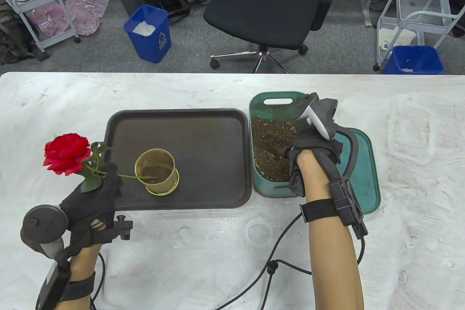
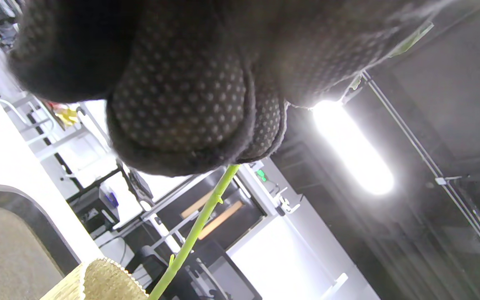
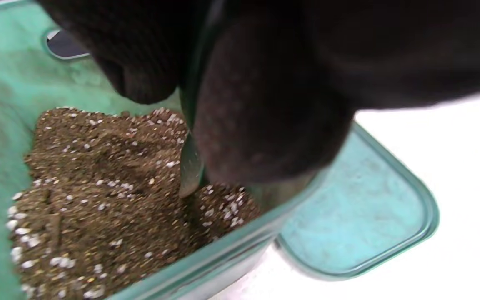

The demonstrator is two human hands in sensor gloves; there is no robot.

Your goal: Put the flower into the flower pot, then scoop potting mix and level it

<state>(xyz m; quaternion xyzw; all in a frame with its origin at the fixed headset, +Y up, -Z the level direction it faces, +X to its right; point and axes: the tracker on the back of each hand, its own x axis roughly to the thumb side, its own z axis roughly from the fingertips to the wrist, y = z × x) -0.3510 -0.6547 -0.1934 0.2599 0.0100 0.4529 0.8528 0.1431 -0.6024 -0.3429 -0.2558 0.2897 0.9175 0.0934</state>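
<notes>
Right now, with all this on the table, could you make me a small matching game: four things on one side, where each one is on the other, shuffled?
Things:
1. flower
2. flower pot
3. potting mix
4. lid

Places:
A. in the green tub
B. on the dark tray
C. flat on the table, right of the tub
D. held in the left hand

Pairs: 1-D, 2-B, 3-A, 4-C

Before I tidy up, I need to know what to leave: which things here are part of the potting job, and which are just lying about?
Job: rose, pot, soil bin, tray.
Lying about: bin lid, clear ring, chair, blue bins.
</notes>
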